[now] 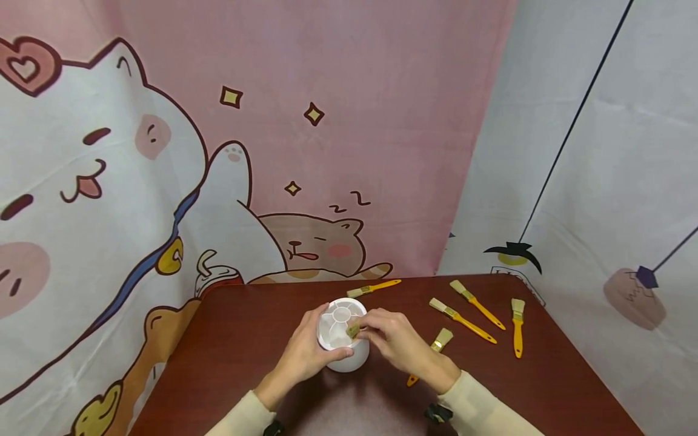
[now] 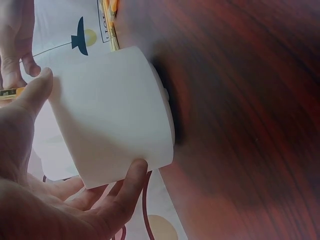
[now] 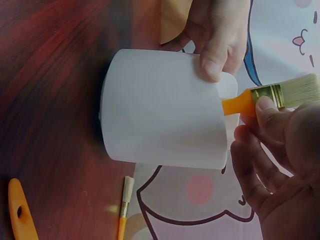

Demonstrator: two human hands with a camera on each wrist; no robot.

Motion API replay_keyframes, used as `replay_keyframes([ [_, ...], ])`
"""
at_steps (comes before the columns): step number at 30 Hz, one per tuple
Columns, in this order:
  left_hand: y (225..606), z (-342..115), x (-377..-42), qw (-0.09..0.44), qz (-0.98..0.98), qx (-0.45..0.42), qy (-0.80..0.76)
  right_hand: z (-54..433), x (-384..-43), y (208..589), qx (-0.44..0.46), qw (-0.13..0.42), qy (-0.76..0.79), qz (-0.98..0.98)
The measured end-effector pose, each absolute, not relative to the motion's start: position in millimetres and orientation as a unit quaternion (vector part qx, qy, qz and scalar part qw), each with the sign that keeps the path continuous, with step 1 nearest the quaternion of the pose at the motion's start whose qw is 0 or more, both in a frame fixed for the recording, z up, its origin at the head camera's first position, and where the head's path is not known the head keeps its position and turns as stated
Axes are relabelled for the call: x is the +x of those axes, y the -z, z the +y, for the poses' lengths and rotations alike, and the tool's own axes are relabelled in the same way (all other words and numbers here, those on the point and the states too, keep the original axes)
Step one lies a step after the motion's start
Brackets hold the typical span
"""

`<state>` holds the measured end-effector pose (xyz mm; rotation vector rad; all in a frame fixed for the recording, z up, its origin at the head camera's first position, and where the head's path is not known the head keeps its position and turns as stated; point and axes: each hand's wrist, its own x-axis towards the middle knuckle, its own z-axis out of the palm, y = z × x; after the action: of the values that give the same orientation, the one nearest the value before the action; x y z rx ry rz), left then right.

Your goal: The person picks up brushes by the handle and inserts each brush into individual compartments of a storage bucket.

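Note:
A white round organizer (image 1: 349, 361) with several compartments in its top stands tilted over the table. My left hand (image 1: 306, 344) grips its side, with the thumb near the top rim and the fingers round the far wall. My right hand (image 1: 397, 340) pinches a flat paintbrush (image 3: 270, 95) at the metal ferrule, between thumb and fingers. The brush's pale bristles point up and out of the organizer. Its orange handle goes down past the rim into the organizer, where the lower part is hidden.
On the dark red wooden table (image 1: 245, 339), one paintbrush (image 1: 373, 288) lies at the back edge. Several more, including one brush (image 1: 517, 327) at the far right, lie on the right side. Another brush (image 1: 442, 339) is partly covered by the right forearm. A printed cloth (image 1: 382, 121) hangs behind.

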<state>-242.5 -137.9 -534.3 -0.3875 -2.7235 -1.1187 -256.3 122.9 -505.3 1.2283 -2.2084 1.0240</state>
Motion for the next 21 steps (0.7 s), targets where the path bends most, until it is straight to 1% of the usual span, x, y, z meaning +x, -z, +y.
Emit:
replay_keyframes([
  [16,529.9,-137.9,-242.2,0.074,-0.912,-0.132,0.381,126.2,-257.9,514.5,0.402,0.22,-0.291,-0.84],
  [21,528.5,-140.6,-245.0,0.061,-0.91,-0.144,0.385,126.8,-255.5,514.6,0.392,0.209,-0.28,-0.851],
])
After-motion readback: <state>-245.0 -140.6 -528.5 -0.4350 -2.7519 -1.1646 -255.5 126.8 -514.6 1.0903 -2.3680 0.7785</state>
